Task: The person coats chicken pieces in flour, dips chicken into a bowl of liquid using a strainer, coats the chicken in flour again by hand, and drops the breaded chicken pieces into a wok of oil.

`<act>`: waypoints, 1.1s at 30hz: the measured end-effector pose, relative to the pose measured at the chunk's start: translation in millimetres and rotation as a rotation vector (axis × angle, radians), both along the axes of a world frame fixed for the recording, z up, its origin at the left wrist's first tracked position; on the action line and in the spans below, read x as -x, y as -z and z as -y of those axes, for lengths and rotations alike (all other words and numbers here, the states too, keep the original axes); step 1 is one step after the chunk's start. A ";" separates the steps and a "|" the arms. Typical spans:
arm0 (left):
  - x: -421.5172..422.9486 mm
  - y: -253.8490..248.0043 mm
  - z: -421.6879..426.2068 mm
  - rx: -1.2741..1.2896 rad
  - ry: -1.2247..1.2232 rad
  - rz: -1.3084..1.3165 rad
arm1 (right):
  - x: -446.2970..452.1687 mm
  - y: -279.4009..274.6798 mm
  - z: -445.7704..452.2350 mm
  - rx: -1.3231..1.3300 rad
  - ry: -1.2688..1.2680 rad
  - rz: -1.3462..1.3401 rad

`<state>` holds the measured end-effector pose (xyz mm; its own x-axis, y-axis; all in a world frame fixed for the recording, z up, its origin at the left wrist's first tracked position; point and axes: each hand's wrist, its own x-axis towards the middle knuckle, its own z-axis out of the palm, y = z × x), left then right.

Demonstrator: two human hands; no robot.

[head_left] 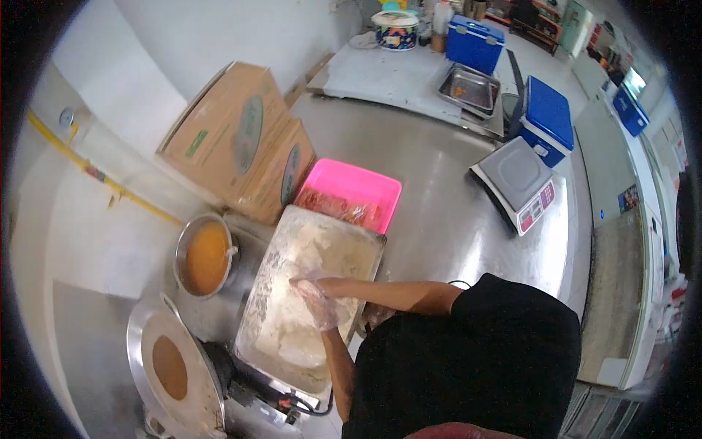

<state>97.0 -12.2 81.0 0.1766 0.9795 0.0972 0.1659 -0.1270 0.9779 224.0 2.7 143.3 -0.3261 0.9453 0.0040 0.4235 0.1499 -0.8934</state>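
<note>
A steel table [431, 197] stretches behind. The gloved right hand [311, 278] and left hand [322, 307] meet; whether their fingers grip anything, I cannot tell. Below lies pale powder [274, 329] in a metal tray [281, 378], beside a pink tray [369, 189].

Commercial-looking kitchen: steel tabletop [431, 227], digital scale [514, 170] near its right edge, blue cooler [548, 113] at far-right corner; wok [201, 358], pot of orange liquid [184, 252], tray of pale powder [258, 296] at left.

White walls [219, 33] (a yellow pipe [104, 180] along one) border a shiny steel table [431, 194].
</note>
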 end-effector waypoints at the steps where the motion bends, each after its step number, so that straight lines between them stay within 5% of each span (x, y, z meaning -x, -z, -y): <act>1: 0.3 18.4 -6.7 0.037 0.014 -0.065 | 0.0 -3.4 -2.1 -0.005 0.005 0.002; 4: -18.1 70.2 -31.9 0.286 0.051 -1.109 | 7.3 -3.4 -2.7 -0.035 0.017 0.019; 6: -15.7 78.1 -24.6 0.018 -0.117 -0.715 | 10.7 -1.8 -4.1 -0.057 0.017 0.031; 9: -26.9 -31.6 0.2 -0.166 -0.134 0.125 | 17.1 7.2 -8.0 -0.124 0.027 0.042; 11: -28.8 -86.4 3.8 -0.267 -0.088 0.410 | 16.3 1.0 -6.2 -0.201 0.034 0.063; 14: -16.1 -97.0 -1.0 -0.485 -0.221 0.198 | -2.7 -156.7 20.7 0.193 -0.090 0.502; 19: -38.8 -183.3 -0.2 0.081 -0.555 0.604 | 8.3 -85.1 38.6 -0.474 -0.002 0.050; 20: -29.1 -161.1 -7.2 0.074 -0.526 0.546 | 10.6 -85.7 38.5 -0.572 0.015 0.013; 23: 0.2 -104.6 -21.5 0.006 -0.438 0.435 | 4.3 -107.6 39.6 -0.493 -0.155 0.226; 26: 31.1 -63.2 -19.7 -0.086 -0.279 0.340 | 10.5 -49.7 28.6 -0.683 -0.104 0.258; 29: 25.1 -55.2 -20.7 0.025 -0.410 0.499 | 13.7 -32.5 15.7 -0.340 -0.248 0.072; 30: 34.6 -53.0 -24.4 -0.241 -0.451 0.081 | -0.1 -32.4 7.8 -0.306 -0.224 0.174; 32: 67.8 19.2 -26.4 -0.362 -0.535 -0.626 | -35.1 -34.0 -17.9 -0.279 -0.138 0.503; 33: 67.2 11.4 -20.2 -0.258 -0.464 -0.795 | -51.3 -19.5 -32.1 -0.260 -0.116 0.633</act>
